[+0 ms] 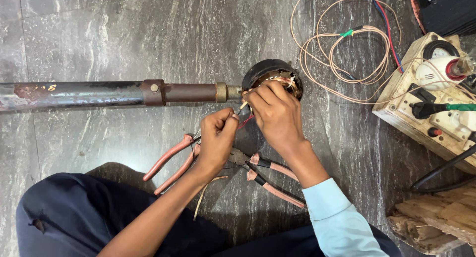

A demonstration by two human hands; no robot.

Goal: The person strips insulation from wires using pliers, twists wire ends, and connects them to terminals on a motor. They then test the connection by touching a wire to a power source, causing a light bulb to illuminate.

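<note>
A long rusty metal pipe (pixel 99 94) lies across the stone floor and ends in a round black motor housing (pixel 265 70) with copper windings and thin wires showing. My right hand (pixel 275 113) rests on the housing, fingers pinching wires at its rim. My left hand (pixel 217 138) sits just below and left, pinching a thin wire end near a red lead (pixel 246 122). Two pairs of pink-handled pliers lie under my hands: one pair of pliers (pixel 171 162) to the left, the other pliers (pixel 275 180) to the right.
A coil of thin pale wire (pixel 347 53) lies right of the housing. A white switchboard box (pixel 431 103) with sockets, plugs and a bulb holder stands at the right edge. Worn wooden blocks (pixel 436 220) sit at bottom right. My dark trouser leg (pixel 74 217) fills bottom left.
</note>
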